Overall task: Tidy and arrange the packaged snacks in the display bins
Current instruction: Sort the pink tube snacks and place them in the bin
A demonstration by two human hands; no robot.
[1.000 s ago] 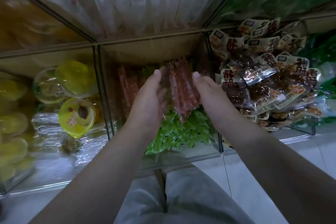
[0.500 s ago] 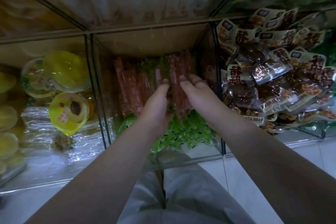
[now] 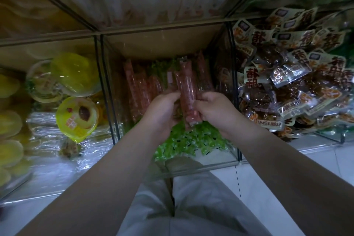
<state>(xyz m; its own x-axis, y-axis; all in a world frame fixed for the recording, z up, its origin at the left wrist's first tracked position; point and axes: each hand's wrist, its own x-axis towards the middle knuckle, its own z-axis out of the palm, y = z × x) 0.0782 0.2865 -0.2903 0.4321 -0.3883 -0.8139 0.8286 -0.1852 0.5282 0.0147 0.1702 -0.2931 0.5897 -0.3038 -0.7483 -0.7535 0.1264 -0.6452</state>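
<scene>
Jelly cups (image 3: 75,118) with yellow lids are piled in the left bin (image 3: 47,180), crinkled clear wrap under them. Middle bin (image 3: 210,166): red stick packs (image 3: 134,90) lean upright at the back, green packets (image 3: 193,138) are heaped at the front. Left hand (image 3: 162,111) and right hand (image 3: 214,109) are both inside the middle bin, above the green heap. Each hand is curled round the lower end of one bundle (image 3: 188,94) of red sticks, the left gripping from the left side, the right from the right side. Bundle stands roughly upright, with its top end among the sticks leaning behind it. Can't tell how many sticks are in the bundle. Right bin (image 3: 329,137): brown packets (image 3: 298,90) with printed labels, piled high and loose. Bottom of view: grey trousers (image 3: 191,207) over white tiled floor (image 3: 268,182).
</scene>
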